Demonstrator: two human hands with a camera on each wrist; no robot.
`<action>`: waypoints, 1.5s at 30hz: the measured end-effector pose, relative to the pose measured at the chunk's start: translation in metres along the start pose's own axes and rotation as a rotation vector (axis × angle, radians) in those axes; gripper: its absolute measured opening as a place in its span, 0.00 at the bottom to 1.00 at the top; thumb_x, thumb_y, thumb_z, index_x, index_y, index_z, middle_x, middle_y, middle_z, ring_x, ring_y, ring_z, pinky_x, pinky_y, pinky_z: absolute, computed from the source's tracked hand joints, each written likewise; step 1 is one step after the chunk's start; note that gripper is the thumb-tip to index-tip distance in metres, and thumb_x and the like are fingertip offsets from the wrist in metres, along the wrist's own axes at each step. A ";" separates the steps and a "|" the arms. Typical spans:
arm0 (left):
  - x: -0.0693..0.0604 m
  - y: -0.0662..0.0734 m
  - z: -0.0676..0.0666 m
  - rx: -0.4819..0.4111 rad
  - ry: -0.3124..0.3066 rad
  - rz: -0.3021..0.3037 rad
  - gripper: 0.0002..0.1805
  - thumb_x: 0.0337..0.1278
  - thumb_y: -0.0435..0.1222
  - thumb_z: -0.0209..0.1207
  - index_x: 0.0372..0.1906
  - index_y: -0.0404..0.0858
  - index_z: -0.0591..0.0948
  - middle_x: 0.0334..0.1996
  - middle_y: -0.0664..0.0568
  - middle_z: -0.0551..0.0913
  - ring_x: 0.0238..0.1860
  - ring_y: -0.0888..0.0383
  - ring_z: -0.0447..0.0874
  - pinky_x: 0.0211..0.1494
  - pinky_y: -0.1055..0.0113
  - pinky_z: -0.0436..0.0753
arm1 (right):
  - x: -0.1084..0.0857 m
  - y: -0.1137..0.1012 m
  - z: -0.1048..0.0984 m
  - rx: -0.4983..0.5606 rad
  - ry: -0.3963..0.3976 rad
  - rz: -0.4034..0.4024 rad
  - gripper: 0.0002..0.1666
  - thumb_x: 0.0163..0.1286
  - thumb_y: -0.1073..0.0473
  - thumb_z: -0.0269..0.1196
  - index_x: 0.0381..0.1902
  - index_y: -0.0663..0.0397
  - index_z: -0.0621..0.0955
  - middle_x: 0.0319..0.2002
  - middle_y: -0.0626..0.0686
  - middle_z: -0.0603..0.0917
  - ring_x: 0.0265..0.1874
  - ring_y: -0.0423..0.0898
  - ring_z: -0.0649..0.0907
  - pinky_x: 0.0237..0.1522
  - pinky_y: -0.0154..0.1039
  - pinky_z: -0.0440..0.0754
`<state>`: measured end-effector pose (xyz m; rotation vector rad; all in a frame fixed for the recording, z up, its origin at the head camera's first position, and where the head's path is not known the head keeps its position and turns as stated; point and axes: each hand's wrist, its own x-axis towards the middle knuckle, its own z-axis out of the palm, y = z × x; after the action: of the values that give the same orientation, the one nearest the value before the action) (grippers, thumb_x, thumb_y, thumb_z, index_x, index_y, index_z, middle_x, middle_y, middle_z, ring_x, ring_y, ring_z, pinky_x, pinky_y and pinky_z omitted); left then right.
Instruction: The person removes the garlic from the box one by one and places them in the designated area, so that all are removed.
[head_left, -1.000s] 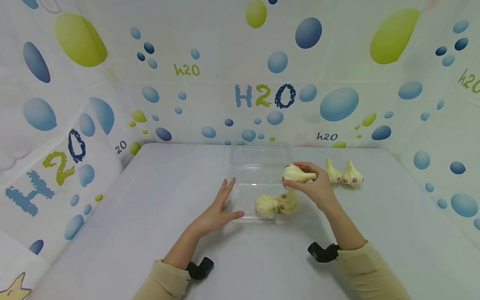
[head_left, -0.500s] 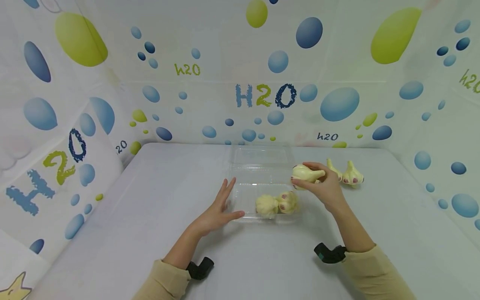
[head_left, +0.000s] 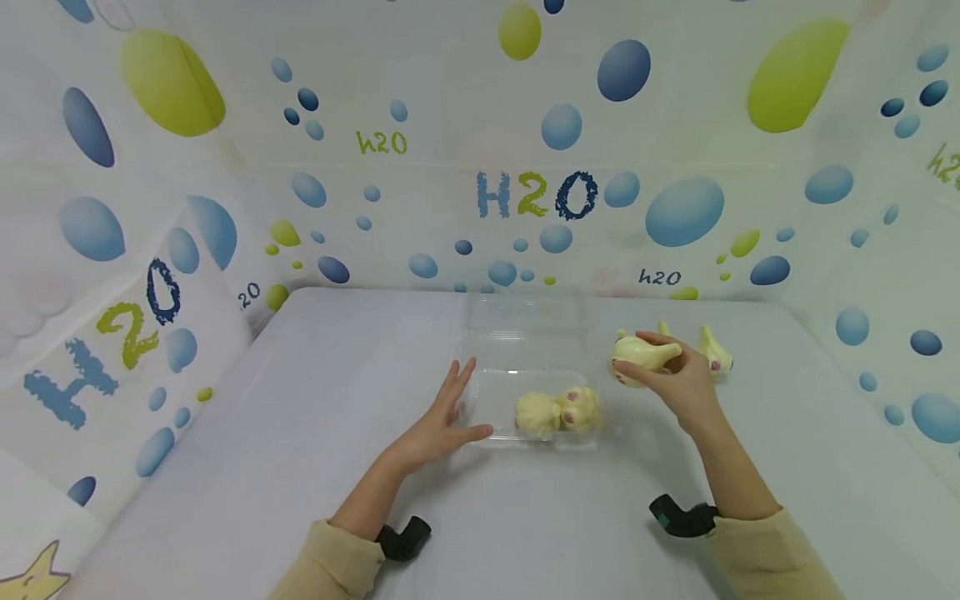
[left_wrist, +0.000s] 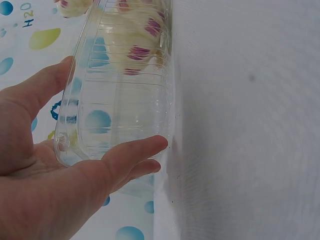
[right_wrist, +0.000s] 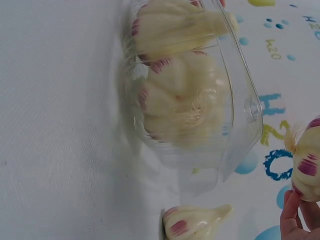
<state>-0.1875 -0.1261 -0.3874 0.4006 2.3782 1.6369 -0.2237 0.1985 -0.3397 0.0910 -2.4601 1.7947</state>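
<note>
The held garlic (head_left: 640, 352) is creamy; purple-streaked; long-necked.

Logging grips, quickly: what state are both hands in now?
Left hand: open, at the clear plastic clamshell box.
Right hand: closed, holding a cream garlic bulb with purple patches.

5 garlic blbs (head_left: 642, 358), 1 clr box (head_left: 497, 398), 2 grips (head_left: 429, 435)

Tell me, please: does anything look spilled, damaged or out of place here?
Nothing stands out. The box sits flat on the table, two bulbs lie inside, the right grip holds another bulb, and no spill or damage shows.
</note>
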 end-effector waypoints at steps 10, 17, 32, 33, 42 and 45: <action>0.001 -0.001 0.001 0.003 -0.004 -0.001 0.50 0.53 0.39 0.63 0.72 0.58 0.41 0.71 0.50 0.25 0.68 0.37 0.45 0.66 0.46 0.52 | -0.004 0.008 -0.013 -0.070 0.023 0.005 0.40 0.55 0.50 0.69 0.62 0.61 0.69 0.56 0.60 0.70 0.43 0.38 0.73 0.38 0.21 0.75; 0.000 -0.002 0.001 0.006 0.003 -0.004 0.50 0.53 0.38 0.63 0.72 0.59 0.41 0.71 0.51 0.25 0.69 0.40 0.43 0.66 0.47 0.51 | -0.005 0.013 -0.018 -0.115 0.019 0.015 0.41 0.55 0.49 0.68 0.62 0.60 0.68 0.55 0.61 0.70 0.43 0.42 0.71 0.36 0.21 0.74; -0.001 0.002 0.001 0.004 -0.004 0.000 0.50 0.53 0.38 0.63 0.72 0.57 0.42 0.71 0.50 0.25 0.69 0.41 0.40 0.66 0.46 0.52 | -0.006 0.023 -0.022 -0.148 -0.022 0.024 0.40 0.55 0.52 0.69 0.62 0.61 0.68 0.54 0.62 0.71 0.40 0.38 0.71 0.34 0.24 0.74; -0.001 0.002 0.001 0.003 -0.003 -0.001 0.50 0.53 0.37 0.63 0.72 0.57 0.41 0.71 0.50 0.25 0.69 0.41 0.40 0.66 0.46 0.52 | -0.006 0.024 -0.022 -0.150 -0.024 0.023 0.40 0.55 0.52 0.69 0.62 0.62 0.68 0.54 0.63 0.71 0.40 0.37 0.71 0.34 0.24 0.74; 0.000 0.001 0.002 0.012 0.008 -0.003 0.51 0.52 0.35 0.63 0.72 0.54 0.41 0.71 0.50 0.26 0.70 0.44 0.35 0.66 0.46 0.53 | -0.005 0.028 -0.024 -0.169 -0.036 0.033 0.40 0.55 0.53 0.68 0.63 0.62 0.67 0.56 0.65 0.71 0.38 0.31 0.72 0.35 0.22 0.73; -0.003 0.008 0.002 0.012 0.009 -0.002 0.50 0.53 0.34 0.62 0.73 0.51 0.41 0.71 0.47 0.26 0.70 0.44 0.34 0.66 0.45 0.52 | -0.005 0.029 -0.024 -0.180 -0.040 0.040 0.41 0.55 0.53 0.69 0.63 0.62 0.67 0.56 0.65 0.71 0.39 0.33 0.72 0.35 0.22 0.73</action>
<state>-0.1831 -0.1227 -0.3805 0.3937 2.3950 1.6278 -0.2211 0.2302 -0.3601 0.0654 -2.6560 1.5915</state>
